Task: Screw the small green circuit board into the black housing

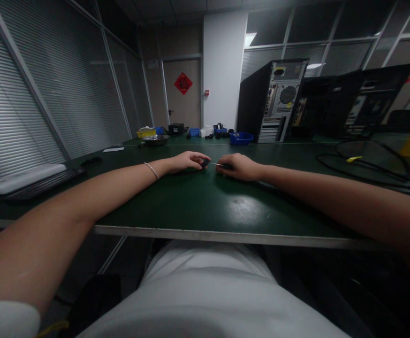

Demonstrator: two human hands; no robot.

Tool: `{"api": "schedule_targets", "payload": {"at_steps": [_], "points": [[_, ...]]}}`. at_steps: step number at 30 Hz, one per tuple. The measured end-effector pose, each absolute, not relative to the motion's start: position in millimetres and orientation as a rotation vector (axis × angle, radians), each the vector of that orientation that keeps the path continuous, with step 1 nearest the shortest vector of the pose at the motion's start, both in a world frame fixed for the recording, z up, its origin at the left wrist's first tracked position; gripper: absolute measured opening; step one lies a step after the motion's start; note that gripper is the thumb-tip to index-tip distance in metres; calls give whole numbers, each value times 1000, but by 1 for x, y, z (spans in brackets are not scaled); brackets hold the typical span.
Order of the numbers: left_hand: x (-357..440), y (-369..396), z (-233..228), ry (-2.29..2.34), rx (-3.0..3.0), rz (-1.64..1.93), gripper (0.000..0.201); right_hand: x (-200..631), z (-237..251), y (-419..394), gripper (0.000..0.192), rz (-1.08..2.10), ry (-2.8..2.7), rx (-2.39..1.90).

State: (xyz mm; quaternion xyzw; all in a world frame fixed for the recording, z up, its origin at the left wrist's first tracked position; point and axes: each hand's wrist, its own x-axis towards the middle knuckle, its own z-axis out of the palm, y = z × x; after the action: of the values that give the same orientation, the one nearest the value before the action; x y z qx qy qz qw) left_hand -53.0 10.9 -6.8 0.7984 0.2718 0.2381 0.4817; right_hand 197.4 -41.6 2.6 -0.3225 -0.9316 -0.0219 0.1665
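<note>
Your left hand (188, 161) pinches a small dark part (205, 164) in its fingers, low on the green worktop (205, 206). Your right hand (238, 167) is closed on a thin screwdriver (220, 165), and its tip points at the part, just beside it. Both hands rest on the worktop, near each other. The part is tiny, so it could slip out if your pinch goes loose. The tip could slide off and poke your left fingers if you push hard.

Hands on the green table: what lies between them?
Head view: a thin metal shaft spans the gap from right hand toward the small dark part in left hand.
</note>
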Motion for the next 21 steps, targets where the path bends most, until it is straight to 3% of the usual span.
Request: {"api": "schedule_targets", "payload": {"at_steps": [16, 21], "points": [[-51, 5, -3, 695, 1957, 588, 52, 199, 7, -43, 26, -147, -2512, -1032], [-51, 6, -3, 709, 1949, 579, 53, 196, 7, -46, 42, -102, -2539, -1099]]}}
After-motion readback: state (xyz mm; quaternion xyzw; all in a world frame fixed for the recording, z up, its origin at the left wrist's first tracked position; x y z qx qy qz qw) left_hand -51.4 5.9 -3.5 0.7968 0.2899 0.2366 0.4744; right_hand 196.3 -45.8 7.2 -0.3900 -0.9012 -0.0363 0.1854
